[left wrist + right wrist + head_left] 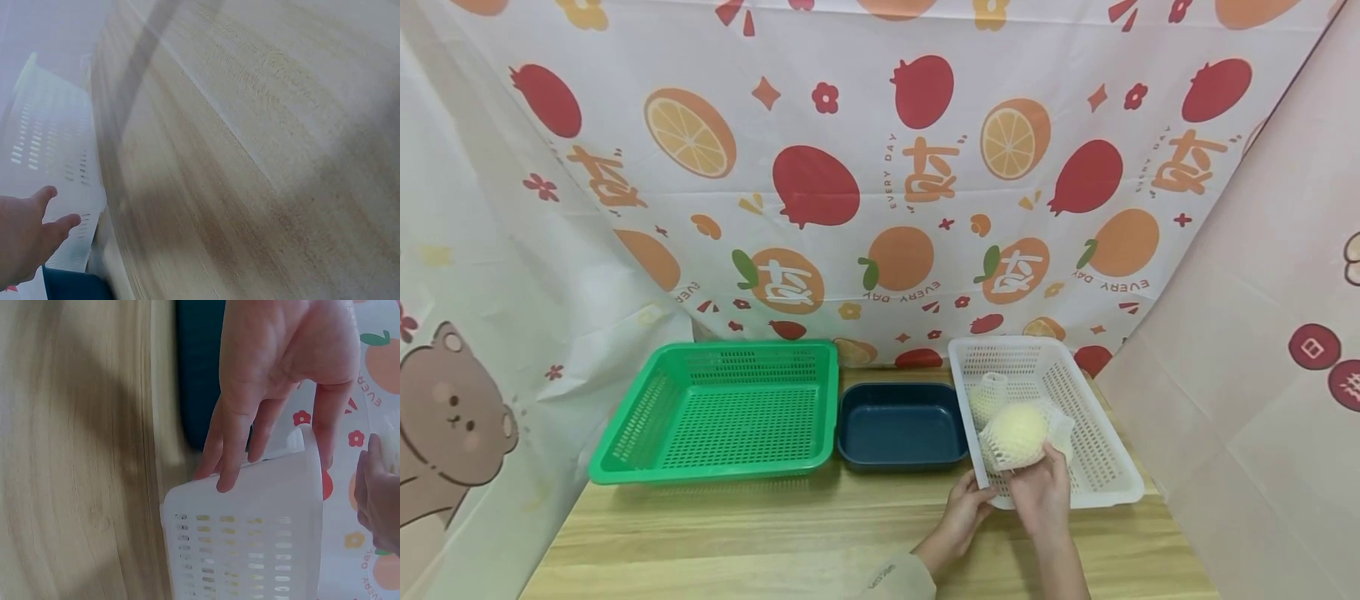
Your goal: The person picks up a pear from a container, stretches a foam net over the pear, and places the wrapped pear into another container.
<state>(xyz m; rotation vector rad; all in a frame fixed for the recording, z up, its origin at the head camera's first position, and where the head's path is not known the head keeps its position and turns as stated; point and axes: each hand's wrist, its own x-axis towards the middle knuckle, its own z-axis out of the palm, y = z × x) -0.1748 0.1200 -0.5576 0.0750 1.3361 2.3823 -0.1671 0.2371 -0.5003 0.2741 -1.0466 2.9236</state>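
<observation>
In the head view, my right hand [1042, 490] holds a pale yellow fruit in a white foam net [1015, 435] from below, above the near end of a white basket [1101, 442]. The exact kind of fruit is unclear. My left hand [964, 512] grips the basket's near left corner. Seen from the right wrist, the left hand [281, 369] has its fingers against the outer wall and its thumb over the rim. Another netted fruit [988, 398] lies in the basket; more white net [1062, 432] shows behind the held one.
Left of the white basket, a dark blue dish [902, 462] stands on the wooden table [737, 533]. Beyond that is a large green basket [741, 425] with nothing in it. A fruit-printed cloth [865, 250] hangs close behind all three.
</observation>
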